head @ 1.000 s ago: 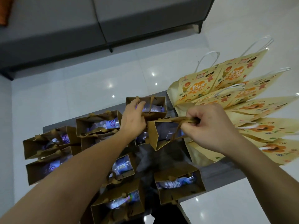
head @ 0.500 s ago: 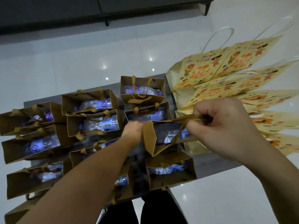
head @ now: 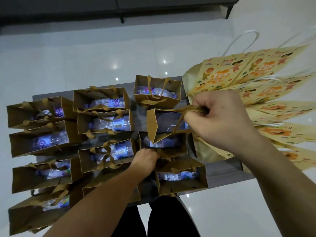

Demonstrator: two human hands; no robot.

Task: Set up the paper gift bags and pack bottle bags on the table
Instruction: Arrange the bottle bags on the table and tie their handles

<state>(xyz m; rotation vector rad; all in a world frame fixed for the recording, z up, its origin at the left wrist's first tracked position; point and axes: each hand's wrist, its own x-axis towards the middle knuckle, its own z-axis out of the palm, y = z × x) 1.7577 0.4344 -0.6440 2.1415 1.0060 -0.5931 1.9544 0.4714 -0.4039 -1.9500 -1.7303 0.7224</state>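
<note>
Several small brown paper bags, each with a water bottle lying inside, stand in rows on a small grey table [head: 220,170]. My right hand [head: 217,120] grips the ribbon handles of one brown bag [head: 153,124], which hangs tilted above the others. My left hand [head: 145,159] reaches down and grips the ribbon handles of the bag below it [head: 177,151]. A fan of flat yellow printed gift bags [head: 236,72] with white handles lies at the table's right end, partly under my right hand.
A brown bag [head: 181,180] stands at the table's near edge and another [head: 157,89] at the far edge. Glossy white floor surrounds the table. A grey sofa [head: 119,4] runs along the back. My dark-trousered legs [head: 153,219] stand at the near edge.
The view has tilted down and drawn closer. My left hand came back from the far bags to the bag under the lifted one. My right hand keeps its grip on the handles.
</note>
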